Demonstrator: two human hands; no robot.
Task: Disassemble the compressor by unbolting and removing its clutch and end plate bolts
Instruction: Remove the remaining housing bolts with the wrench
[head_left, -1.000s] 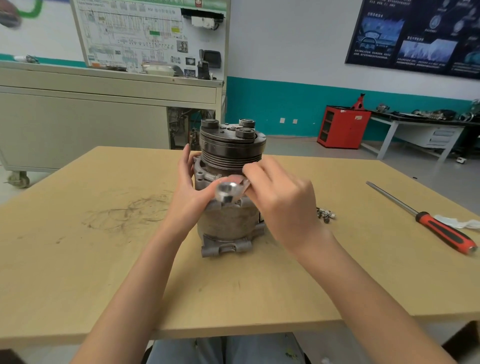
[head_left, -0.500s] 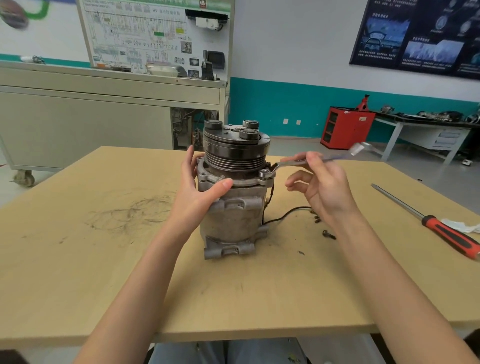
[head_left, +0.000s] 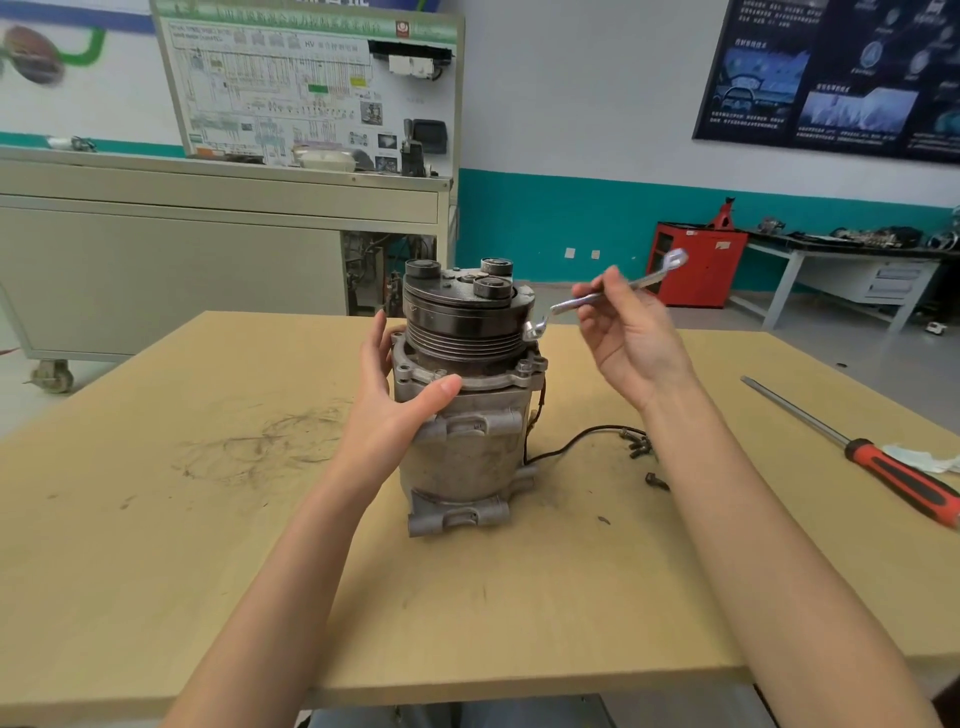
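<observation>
The compressor (head_left: 467, 457) stands upright near the middle of the pale wooden surface (head_left: 156, 571), its dark grooved clutch pulley (head_left: 457, 322) uppermost and its mounting lugs facing the person. The left hand (head_left: 387, 415) grips the housing just under the pulley, with the thumb laid across the front of the flange and the fingers wrapped round the far left side. The right hand (head_left: 631, 348) is raised to the right of the pulley, palm turned inward, pinching a slim silver wrench (head_left: 574, 303) between thumb and fingertips. The wrench slants up to the right. Its lower end sits just beside the pulley's rim and above a flange bolt (head_left: 524, 367) at the right corner of the end plate; I cannot tell whether it touches either one. A thin black wire (head_left: 576, 440) trails from the compressor's right side across the surface to a small cluster of loose bolts (head_left: 638, 447), with one more lying a little nearer the person. Well off to the right lies a long screwdriver (head_left: 893, 475) with a red and black handle, and a crumpled white scrap (head_left: 919, 458) is right beside the handle. Behind the surface stands a grey cabinet (head_left: 156, 270) on castors with a wiring diagram board (head_left: 291, 83) above it, and a red cabinet (head_left: 696, 270) stands against the teal-banded wall.
</observation>
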